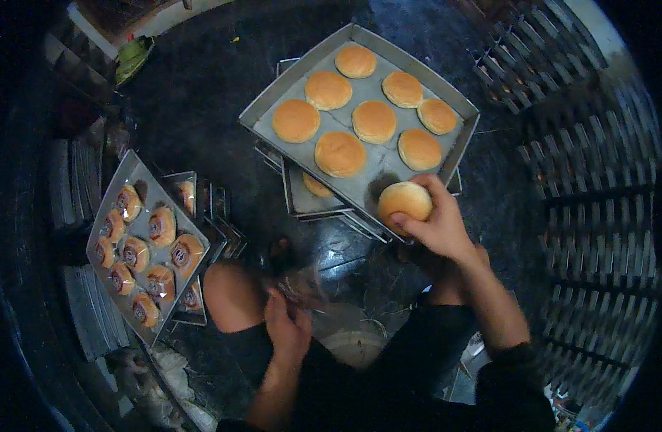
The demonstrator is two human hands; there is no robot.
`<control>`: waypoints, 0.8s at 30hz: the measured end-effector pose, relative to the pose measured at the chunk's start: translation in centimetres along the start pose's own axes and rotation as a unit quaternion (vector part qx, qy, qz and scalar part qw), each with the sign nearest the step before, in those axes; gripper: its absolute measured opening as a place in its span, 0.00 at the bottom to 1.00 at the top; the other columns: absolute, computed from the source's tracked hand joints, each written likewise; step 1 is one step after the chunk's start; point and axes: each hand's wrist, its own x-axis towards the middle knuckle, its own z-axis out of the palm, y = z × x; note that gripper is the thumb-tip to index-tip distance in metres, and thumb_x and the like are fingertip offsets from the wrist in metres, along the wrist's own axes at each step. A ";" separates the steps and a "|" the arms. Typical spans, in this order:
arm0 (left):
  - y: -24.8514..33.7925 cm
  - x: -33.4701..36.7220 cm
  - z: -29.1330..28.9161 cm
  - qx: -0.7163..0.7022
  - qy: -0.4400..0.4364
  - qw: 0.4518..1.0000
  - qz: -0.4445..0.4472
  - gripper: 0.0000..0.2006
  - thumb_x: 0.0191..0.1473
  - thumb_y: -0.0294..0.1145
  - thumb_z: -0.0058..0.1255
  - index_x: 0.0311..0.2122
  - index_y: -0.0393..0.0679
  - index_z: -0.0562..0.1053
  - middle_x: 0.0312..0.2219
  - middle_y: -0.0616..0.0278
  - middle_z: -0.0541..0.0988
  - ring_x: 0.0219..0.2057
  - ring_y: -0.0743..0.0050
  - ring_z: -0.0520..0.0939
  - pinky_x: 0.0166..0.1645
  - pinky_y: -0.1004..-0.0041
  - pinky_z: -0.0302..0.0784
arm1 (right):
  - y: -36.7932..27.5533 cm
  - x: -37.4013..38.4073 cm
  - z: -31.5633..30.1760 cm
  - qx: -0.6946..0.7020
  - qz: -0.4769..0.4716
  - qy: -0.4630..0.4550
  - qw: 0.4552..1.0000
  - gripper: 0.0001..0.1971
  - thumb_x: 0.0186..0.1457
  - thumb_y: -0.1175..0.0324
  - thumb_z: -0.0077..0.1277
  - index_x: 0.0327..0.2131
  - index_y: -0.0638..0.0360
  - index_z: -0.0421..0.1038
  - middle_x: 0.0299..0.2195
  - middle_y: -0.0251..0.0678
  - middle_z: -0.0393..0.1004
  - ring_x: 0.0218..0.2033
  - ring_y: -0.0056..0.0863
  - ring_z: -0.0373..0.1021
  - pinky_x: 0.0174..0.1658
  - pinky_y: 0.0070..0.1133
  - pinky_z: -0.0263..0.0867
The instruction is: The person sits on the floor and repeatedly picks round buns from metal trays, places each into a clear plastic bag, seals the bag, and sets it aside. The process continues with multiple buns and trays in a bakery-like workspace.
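Observation:
My right hand (442, 223) is closed around a round golden bun (403, 201), thumb on its near side, at the near corner of a square metal tray (466, 122). Several more baked buns (374, 121) lie in that tray. Low between my knees, my left hand (287, 324) pinches what looks like a clear plastic bag (305, 289), thin and blurred against the dark floor. At the left, a tilted metal tray (147, 333) bears several buns in clear printed wrappers (135, 254).
Beneath the bun tray sits another tray (298, 198) with a bun partly showing. More trays (219, 223) are stacked under the wrapped buns. Rows of stacked metal pans (590, 216) line the right side. A green object (133, 59) lies at the far left.

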 end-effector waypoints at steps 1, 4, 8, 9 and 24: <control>1.3 0.5 0.1 0.036 -0.001 0.999 0.034 0.14 0.74 0.44 0.42 0.48 0.46 0.74 0.39 0.65 0.79 0.40 0.74 0.78 0.42 0.71 0.75 | -0.1 -2.4 0.1 0.082 -0.036 0.059 0.994 0.28 0.55 0.63 0.69 0.55 0.59 0.67 0.49 0.36 0.77 0.53 0.28 0.73 0.56 0.27 0.70; 5.1 -0.4 1.6 -0.010 0.016 0.999 0.041 0.08 0.72 0.36 0.47 0.43 0.45 0.75 0.33 0.69 0.78 0.29 0.83 0.75 0.26 0.75 0.67 | -0.6 -11.5 2.1 0.410 0.049 0.158 0.897 0.25 0.59 0.64 0.65 0.56 0.57 0.67 0.48 0.33 0.77 0.52 0.26 0.73 0.57 0.26 0.70; 7.2 -3.4 3.7 0.043 -0.039 0.996 0.068 0.12 0.72 0.35 0.49 0.35 0.44 0.77 0.25 0.73 0.74 0.23 0.90 0.72 0.21 0.80 0.60 | -2.1 -20.0 2.9 0.567 0.127 0.132 0.803 0.26 0.61 0.66 0.64 0.59 0.59 0.66 0.53 0.35 0.76 0.55 0.28 0.74 0.57 0.26 0.72; 6.9 -4.0 4.1 0.051 -0.056 0.996 0.045 0.14 0.72 0.36 0.48 0.33 0.44 0.77 0.23 0.74 0.73 0.22 0.90 0.71 0.21 0.80 0.60 | -2.6 -21.5 2.6 0.607 0.077 0.136 0.779 0.26 0.61 0.67 0.64 0.60 0.60 0.66 0.54 0.35 0.76 0.54 0.28 0.74 0.57 0.26 0.72; 7.5 -10.4 7.4 0.198 -0.176 0.934 0.240 0.08 0.65 0.30 0.59 0.42 0.35 0.80 0.28 0.66 0.84 0.28 0.85 0.80 0.34 0.78 0.75 | -4.2 -31.2 1.0 0.635 0.095 0.122 0.757 0.15 0.66 0.68 0.54 0.52 0.59 0.64 0.56 0.40 0.74 0.59 0.34 0.72 0.62 0.36 0.70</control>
